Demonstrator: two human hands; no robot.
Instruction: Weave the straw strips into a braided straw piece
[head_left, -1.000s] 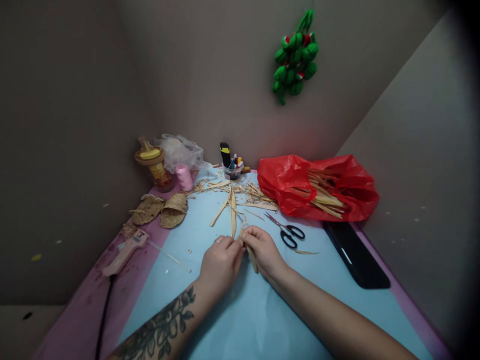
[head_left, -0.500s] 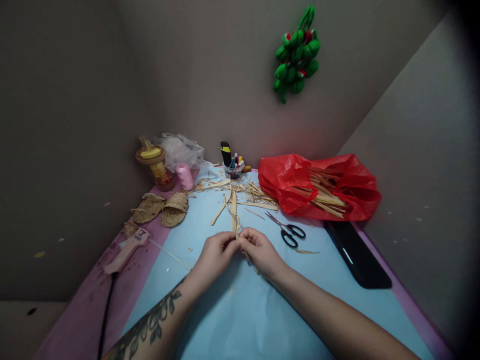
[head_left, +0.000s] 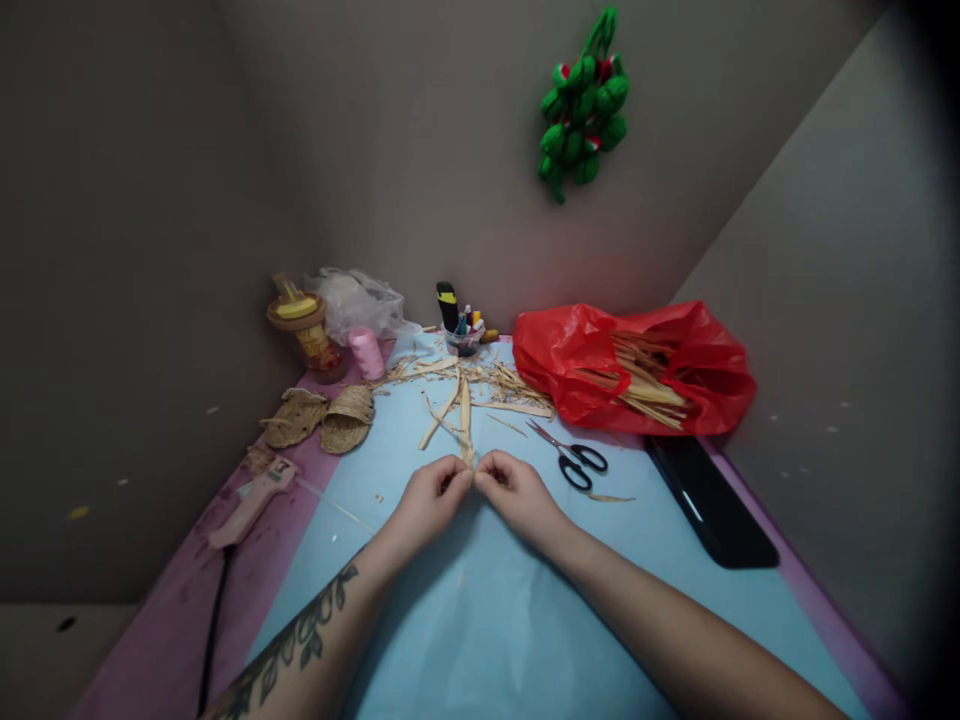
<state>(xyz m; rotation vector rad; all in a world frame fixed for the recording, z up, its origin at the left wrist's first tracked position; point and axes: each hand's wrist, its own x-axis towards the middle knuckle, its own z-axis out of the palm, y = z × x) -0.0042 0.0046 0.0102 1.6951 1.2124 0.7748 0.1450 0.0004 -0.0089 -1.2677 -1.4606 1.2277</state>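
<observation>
Both hands meet over the middle of the blue sheet, fingertips almost touching. My left hand [head_left: 435, 497] pinches the near end of a pale dried straw strip [head_left: 466, 415], which runs away from me across the sheet. My right hand [head_left: 517, 493] is closed on the same end from the other side. The fingers hide exactly how the strip is folded or twisted there. Just beyond lie loose straw pieces [head_left: 441, 418]. Black-handled scissors [head_left: 576, 462] rest to the right of my right hand, partly opened.
A red plastic bag [head_left: 562, 350] of straw lies back right, above a black tray-like object [head_left: 712, 510]. At left are a pink glue gun [head_left: 255, 500], woven straw slippers [head_left: 347, 420], a pink thread spool [head_left: 366, 353] and a lidded cup [head_left: 309, 335]. A pen cup [head_left: 463, 341] stands behind.
My fingers have shifted slightly on the strip's near end, and the bit of straw that hung below my right hand no longer shows. The view has moved a little.
</observation>
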